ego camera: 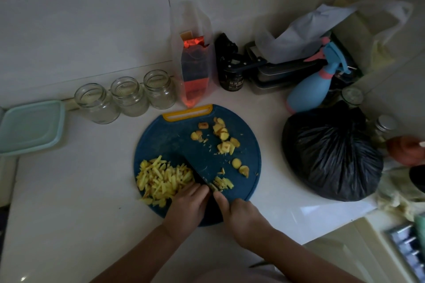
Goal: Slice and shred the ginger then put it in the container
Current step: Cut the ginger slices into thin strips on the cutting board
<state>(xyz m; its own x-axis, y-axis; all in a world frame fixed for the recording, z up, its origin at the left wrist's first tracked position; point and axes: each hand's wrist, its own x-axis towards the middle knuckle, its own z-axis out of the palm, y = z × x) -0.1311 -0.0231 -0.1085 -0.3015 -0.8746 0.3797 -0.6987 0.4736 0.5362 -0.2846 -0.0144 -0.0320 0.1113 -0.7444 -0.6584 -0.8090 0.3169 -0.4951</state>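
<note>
A round blue cutting board (174, 145) lies on the white counter. A heap of shredded ginger (163, 177) covers its left side. Loose ginger slices (224, 138) lie at the upper right, and a small bunch of shreds (224, 183) sits by the front edge. A dark knife (195, 172) slants across the board between them. My right hand (239, 216) grips its handle, forefinger stretched toward the blade. My left hand (188, 204) rests its fingertips against the blade's left side, beside the heap. A container with a teal lid (30, 126) stands at the far left.
Three open glass jars (128, 96) line the wall behind the board. An orange packet in a clear bag (194, 71), a black jar (231, 76), a blue spray bottle (312, 89) and a full black plastic bag (331, 156) crowd the back and right.
</note>
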